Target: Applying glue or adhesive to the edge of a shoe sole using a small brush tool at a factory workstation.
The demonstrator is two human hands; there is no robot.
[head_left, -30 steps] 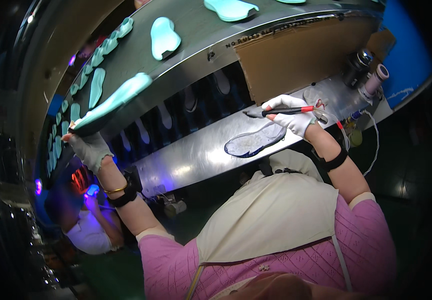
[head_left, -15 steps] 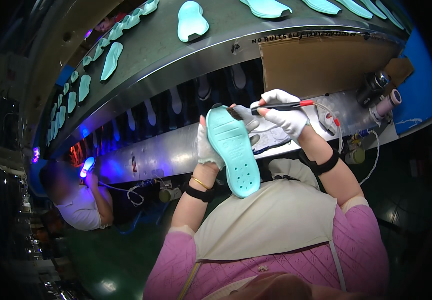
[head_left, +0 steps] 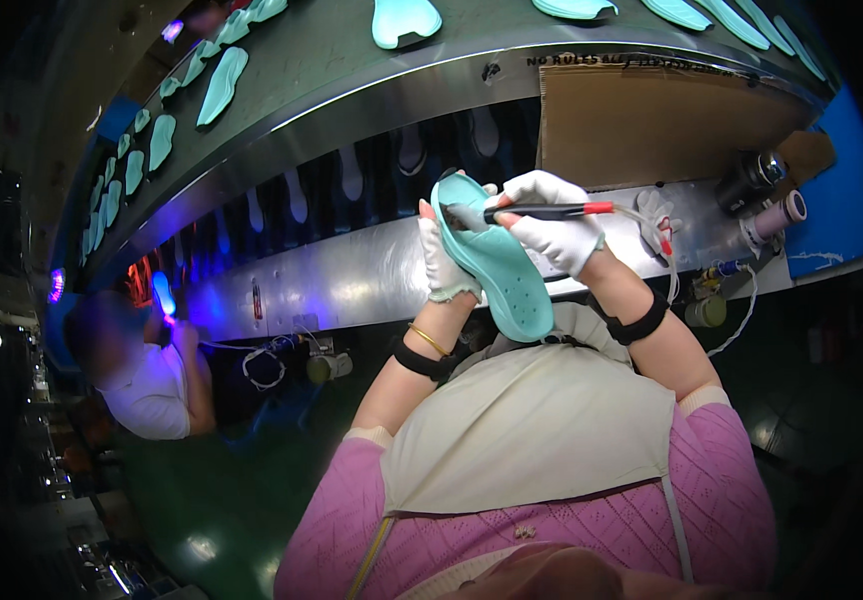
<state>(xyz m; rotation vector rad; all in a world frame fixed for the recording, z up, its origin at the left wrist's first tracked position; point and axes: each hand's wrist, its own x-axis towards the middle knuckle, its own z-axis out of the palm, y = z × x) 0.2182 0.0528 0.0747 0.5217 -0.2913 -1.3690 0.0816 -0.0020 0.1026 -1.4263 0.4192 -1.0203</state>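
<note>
My left hand (head_left: pixel 444 262), in a white glove with bare fingertips, is closed around the left side of a turquoise shoe sole (head_left: pixel 505 270). The sole is tilted, its far end raised and its perforated end toward my apron. In my gloved right hand (head_left: pixel 557 228) is a black-handled brush (head_left: pixel 550 212) with a red collar and a tube running off it. Its pale bristles reach the sole's far end, beside a dark patch; whether they press on it I cannot tell. The fingers behind the sole are partly hidden.
Turquoise soles (head_left: pixel 222 88) lie along a dark conveyor (head_left: pixel 322 75) beyond the metal bench (head_left: pixel 337 285). Dark shoes stand on a shelf below it. A cardboard sheet (head_left: pixel 652 125), black bottle (head_left: pixel 752 180) and pink bottle (head_left: pixel 780 215) are at right. A co-worker (head_left: pixel 147 375) sits at left with a lit sole.
My left hand has tilted the sole and raised it. The brush has come left, its bristles now at the sole's far end. The whole view has shifted slightly.
</note>
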